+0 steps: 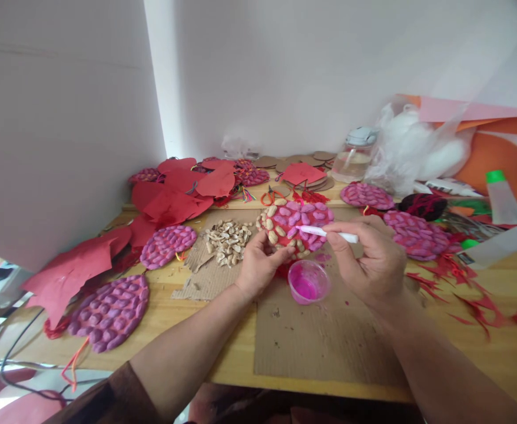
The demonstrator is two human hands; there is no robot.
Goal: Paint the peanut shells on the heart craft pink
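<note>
My left hand (pixel 261 265) pinches the lower left edge of a red disc (pixel 292 234) covered with peanut shells. Many of its shells are painted pink-purple, while those on the left and along the bottom keep their natural tan. In my right hand (pixel 371 262) is a slim white paintbrush (pixel 314 230), held like a pen, its pink tip at the shells near the disc's middle. Just below the disc, a clear plastic cup (pixel 326 287) of bright pink paint stands on a cardboard sheet (pixel 320 347). A heap of broken peanut shells (pixel 227 238) lies left of my left hand.
Finished-looking purple shell pieces lie left (pixel 112 312) and right (pixel 417 235). Red paper sheets (pixel 174 203) pile up at the left back. Orange-handled scissors (pixel 272 194), a water jar (pixel 351 162), a plastic bag (pixel 417 147) and red scraps (pixel 479 300) are also around.
</note>
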